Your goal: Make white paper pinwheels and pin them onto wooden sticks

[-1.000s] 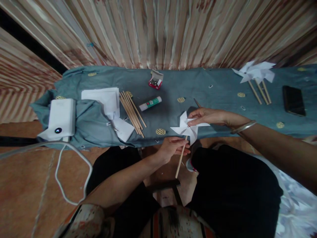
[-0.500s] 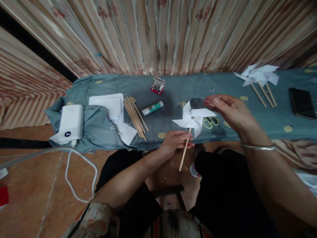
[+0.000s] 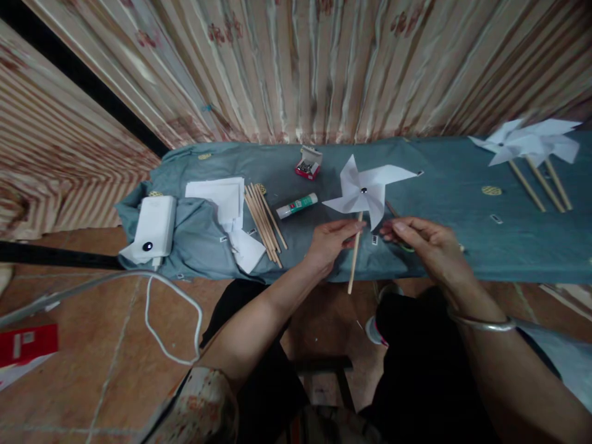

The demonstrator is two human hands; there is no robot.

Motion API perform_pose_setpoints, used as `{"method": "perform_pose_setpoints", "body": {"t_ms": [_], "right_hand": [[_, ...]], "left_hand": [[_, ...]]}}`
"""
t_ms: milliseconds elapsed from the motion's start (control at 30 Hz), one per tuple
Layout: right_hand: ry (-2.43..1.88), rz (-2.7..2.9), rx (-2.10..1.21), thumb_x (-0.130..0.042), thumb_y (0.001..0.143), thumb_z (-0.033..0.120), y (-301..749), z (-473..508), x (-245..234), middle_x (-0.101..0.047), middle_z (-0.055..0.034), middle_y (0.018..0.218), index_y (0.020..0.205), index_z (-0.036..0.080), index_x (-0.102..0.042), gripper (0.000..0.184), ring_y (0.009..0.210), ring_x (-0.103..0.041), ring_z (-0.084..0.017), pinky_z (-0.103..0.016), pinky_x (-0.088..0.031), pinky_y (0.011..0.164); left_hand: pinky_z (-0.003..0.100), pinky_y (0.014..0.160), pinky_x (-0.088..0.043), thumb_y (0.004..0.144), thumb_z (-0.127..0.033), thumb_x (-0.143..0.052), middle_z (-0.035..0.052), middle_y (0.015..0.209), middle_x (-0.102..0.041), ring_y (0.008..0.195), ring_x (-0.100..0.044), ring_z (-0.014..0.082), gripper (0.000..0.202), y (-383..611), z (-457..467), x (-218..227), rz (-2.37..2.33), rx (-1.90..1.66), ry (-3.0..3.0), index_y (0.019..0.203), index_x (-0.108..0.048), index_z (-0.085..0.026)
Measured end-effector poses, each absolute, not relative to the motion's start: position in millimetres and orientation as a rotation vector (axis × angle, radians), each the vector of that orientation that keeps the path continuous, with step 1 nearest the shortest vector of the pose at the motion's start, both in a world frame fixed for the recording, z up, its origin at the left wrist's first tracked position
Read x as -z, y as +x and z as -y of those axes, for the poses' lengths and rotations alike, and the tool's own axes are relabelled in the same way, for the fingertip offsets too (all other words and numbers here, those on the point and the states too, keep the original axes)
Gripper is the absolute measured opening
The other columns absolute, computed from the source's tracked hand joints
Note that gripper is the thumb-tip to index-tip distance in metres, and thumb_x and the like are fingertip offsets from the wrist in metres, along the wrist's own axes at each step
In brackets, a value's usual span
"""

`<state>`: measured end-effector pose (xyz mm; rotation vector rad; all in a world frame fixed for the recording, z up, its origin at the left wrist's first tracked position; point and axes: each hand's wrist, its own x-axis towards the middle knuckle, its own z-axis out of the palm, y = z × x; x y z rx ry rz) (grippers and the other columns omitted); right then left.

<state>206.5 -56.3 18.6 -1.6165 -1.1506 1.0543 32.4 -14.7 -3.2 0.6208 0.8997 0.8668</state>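
My left hand (image 3: 332, 240) pinches the wooden stick (image 3: 354, 264) of a white paper pinwheel (image 3: 364, 191) and holds it upright over the blue-grey cloth (image 3: 444, 197) on the bench. A metal pin sits at the pinwheel's centre. My right hand (image 3: 423, 243), a bangle on its wrist, hovers just right of the stick with fingers loosely curled and nothing visible in them. Under that hand part of a pair of green-handled scissors (image 3: 407, 247) shows.
A glue stick (image 3: 296, 205), a small red box of pins (image 3: 309, 165), several wooden sticks (image 3: 264, 223), white paper squares (image 3: 221, 195) and a white power bank (image 3: 154, 227) with cable lie at the left. Finished pinwheels (image 3: 531, 143) lie far right. A striped curtain hangs behind.
My left hand has raised the pinwheel higher above the cloth. My right hand left the pinwheel's blades and dropped beside the stick. The view shifted, so the phone at right is out of sight.
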Motion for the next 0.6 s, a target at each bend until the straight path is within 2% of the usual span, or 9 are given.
{"method": "perform_pose_setpoints", "body": {"t_ms": [167, 333, 600], "right_hand": [[-1.516, 1.33, -1.331, -0.069, 0.068, 0.066, 194.0, 56.4, -11.9, -0.071, -0.0038, 0.077, 0.078, 0.023, -0.072, 0.044, 0.072, -0.064, -0.018, -0.033, -0.052, 0.074], [-1.417, 1.369, -1.496, -0.07, 0.07, 0.061, 182.0, 55.6, -7.6, -0.066, -0.0008, 0.069, 0.072, 0.022, -0.07, 0.039, 0.067, -0.059, -0.015, -0.03, -0.049, 0.067], [-1.308, 1.282, -1.569, -0.074, 0.069, 0.053, 175.3, 50.4, -1.9, -0.063, 0.0017, 0.066, 0.071, 0.021, -0.068, 0.033, 0.061, -0.056, -0.012, -0.028, -0.047, 0.062]], "left_hand": [[0.021, 0.063, -0.039, 0.064, -0.031, -0.081, 0.0028, 0.072, -0.07, 0.066, -0.056, 0.009, 0.02, 35.3, 5.2, 2.4, -0.886, -0.963, 0.69, 0.075, -0.076, -0.014], [0.021, 0.06, -0.037, 0.063, -0.031, -0.079, 0.0026, 0.069, -0.069, 0.063, -0.053, 0.0088, 0.02, 36.4, 2.4, -2.0, -0.933, -0.983, 0.708, 0.074, -0.077, -0.014], [0.021, 0.057, -0.034, 0.057, -0.036, -0.083, 0.0021, 0.066, -0.067, 0.058, -0.047, 0.0078, 0.028, 37.7, 3.6, -2.4, -0.939, -0.973, 0.729, 0.072, -0.077, -0.013]]}}
